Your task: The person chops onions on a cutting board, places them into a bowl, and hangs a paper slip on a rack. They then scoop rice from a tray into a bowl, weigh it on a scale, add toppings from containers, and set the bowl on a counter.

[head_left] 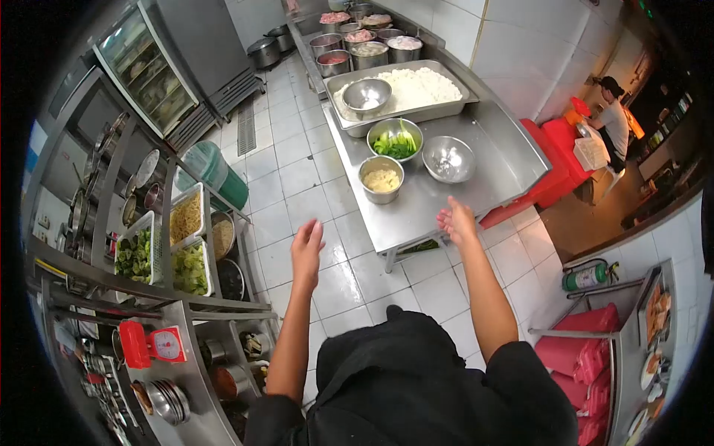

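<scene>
My left hand (306, 251) is held in the air over the tiled floor, its fingers extended and nothing in it. My right hand (456, 221) reaches out near the front edge of the steel table (431, 212), fingers apart and holding nothing. Closest to it is a shiny steel bowl (448, 160) that looks bare inside. Beside that bowl stand a metal pot (381, 189) of pale yellow chopped food and a steel bowl of green vegetables (395, 141). Behind them, a large steel tray (455, 104) of white rice-like food carries another steel bowl (367, 96).
Several metal pots (370, 56) of ingredients stand at the back. On the left are a shelf with baskets of leafy greens (136, 253) and noodles (186, 218), a red scale (152, 344) and a green bin (216, 175). A person (611, 123) sits far right, beyond a fire extinguisher (585, 277).
</scene>
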`<state>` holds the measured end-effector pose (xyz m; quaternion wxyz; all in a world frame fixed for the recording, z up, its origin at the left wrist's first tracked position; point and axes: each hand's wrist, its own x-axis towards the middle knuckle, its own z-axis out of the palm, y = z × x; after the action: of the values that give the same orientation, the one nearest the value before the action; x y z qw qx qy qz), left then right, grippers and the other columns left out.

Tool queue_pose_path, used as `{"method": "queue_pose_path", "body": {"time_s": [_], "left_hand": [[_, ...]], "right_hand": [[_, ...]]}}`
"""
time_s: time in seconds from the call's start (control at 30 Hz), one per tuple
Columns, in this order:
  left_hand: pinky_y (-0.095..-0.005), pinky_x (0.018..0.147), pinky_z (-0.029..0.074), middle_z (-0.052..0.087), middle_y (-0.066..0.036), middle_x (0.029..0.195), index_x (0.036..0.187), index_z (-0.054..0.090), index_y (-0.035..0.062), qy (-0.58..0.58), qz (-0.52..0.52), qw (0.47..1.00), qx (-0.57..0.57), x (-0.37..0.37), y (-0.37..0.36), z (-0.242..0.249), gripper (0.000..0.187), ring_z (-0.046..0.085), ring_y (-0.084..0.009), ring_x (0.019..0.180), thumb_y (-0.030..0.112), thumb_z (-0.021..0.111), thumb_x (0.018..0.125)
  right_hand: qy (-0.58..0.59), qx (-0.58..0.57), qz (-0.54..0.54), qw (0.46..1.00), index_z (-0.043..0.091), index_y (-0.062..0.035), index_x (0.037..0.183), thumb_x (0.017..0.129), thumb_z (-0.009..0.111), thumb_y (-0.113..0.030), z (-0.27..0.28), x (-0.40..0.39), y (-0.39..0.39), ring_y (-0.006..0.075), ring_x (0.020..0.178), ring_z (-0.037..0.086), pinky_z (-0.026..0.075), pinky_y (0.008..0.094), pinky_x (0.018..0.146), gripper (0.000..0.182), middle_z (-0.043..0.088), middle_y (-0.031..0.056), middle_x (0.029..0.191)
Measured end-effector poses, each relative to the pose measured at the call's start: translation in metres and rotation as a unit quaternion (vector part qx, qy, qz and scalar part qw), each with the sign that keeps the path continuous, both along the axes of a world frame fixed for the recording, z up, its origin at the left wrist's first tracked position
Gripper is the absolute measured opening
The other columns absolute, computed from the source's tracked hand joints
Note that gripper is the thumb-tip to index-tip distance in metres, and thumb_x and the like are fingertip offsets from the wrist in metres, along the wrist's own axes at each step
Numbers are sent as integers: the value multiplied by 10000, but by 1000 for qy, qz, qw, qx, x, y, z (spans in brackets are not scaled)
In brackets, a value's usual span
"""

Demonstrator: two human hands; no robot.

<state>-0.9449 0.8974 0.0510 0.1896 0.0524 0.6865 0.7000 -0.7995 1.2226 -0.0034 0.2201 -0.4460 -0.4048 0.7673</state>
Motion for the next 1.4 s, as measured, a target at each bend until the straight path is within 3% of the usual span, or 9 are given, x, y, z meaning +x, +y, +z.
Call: {"method": "queue_pose_path", "body": {"time_s": [0.23, 0.43, 0.53, 0.7, 0.8, 0.93, 1.13, 1.23, 1.4], "left_hand": [[-369, 1026, 368, 485, -174, 1352, 1372, 400, -30, 31, -34, 999, -10, -105, 166, -44, 705, 456, -277, 1249, 434, 619, 889], [-358, 1098, 279, 263, -224, 1502, 1460, 175, -63, -95, -164, 979, 70, -165, 224, -67, 873, 298, -301, 1373, 380, 646, 874], [-380, 1097, 285, 276, -195, 1503, 1474, 160, -37, -124, -262, 951, 105, -186, 244, -84, 862, 317, -294, 1360, 356, 643, 879], [-408, 1102, 307, 211, -173, 1525, 1498, 111, 31, -165, -295, 937, 84, -170, 275, -44, 849, 317, -270, 1359, 331, 627, 894], [-390, 1063, 326, 354, -114, 1474, 1500, 154, 55, -159, -329, 925, 104, -165, 324, -69, 805, 371, -237, 1314, 330, 619, 903], [-378, 867, 478, 448, -176, 1388, 1450, 295, 1, -5, -300, 954, -22, -152, 358, -56, 802, 577, -252, 1062, 420, 654, 868], [-298, 713, 562, 552, -130, 1181, 1254, 509, -28, -77, -188, 977, 64, -146, 322, 24, 499, 600, -177, 990, 324, 615, 917], [-271, 640, 555, 542, -95, 1096, 1116, 544, -17, -100, -106, 987, 62, -138, 295, 22, 394, 621, -156, 845, 273, 672, 881], [-282, 551, 560, 555, -97, 992, 950, 506, 0, -108, 38, 993, -30, -121, 258, -12, 189, 625, -161, 683, 24, 635, 813]], "right_hand": [[-5, -55, -111, 992, 440, -25, 1184, 852, 676, -383, -15, -47, 61, 257, 696, 596, 491, 377, 583, 542, 474, 124, 950], [-2, -36, -184, 982, 495, 43, 1008, 838, 620, -128, -49, -71, 102, 266, 671, 600, 497, 366, 559, 272, 540, 159, 881], [-35, -12, -243, 969, 512, 55, 947, 801, 560, -19, -46, -68, 117, 262, 636, 598, 498, 351, 536, 171, 567, 168, 827], [-18, 41, -216, 975, 457, 53, 1007, 784, 553, 16, -42, -34, 160, 229, 548, 581, 476, 304, 457, 246, 551, 145, 690], [-49, 106, -242, 963, 444, 1, 982, 773, 565, 16, -6, -42, 180, 207, 528, 555, 458, 294, 448, 243, 532, 111, 678], [-36, 146, -167, 974, 448, -32, 958, 771, 576, -1, 51, -62, 205, 171, 504, 522, 429, 272, 436, 229, 524, 77, 683], [-90, 197, 116, 969, 479, -58, 891, 761, 591, -12, 125, -122, 221, 126, 492, 509, 401, 253, 410, 178, 526, 49, 670], [-134, 179, 309, 924, 489, -62, 831, 757, 608, -23, 129, -173, 218, 120, 453, 501, 397, 264, 393, 145, 548, 41, 658], [-89, 195, 464, 860, 573, -34, 910, 829, 623, -117, 80, -222, 207, 107, 476, 539, 399, 240, 397, 126, 545, 19, 630]]}}
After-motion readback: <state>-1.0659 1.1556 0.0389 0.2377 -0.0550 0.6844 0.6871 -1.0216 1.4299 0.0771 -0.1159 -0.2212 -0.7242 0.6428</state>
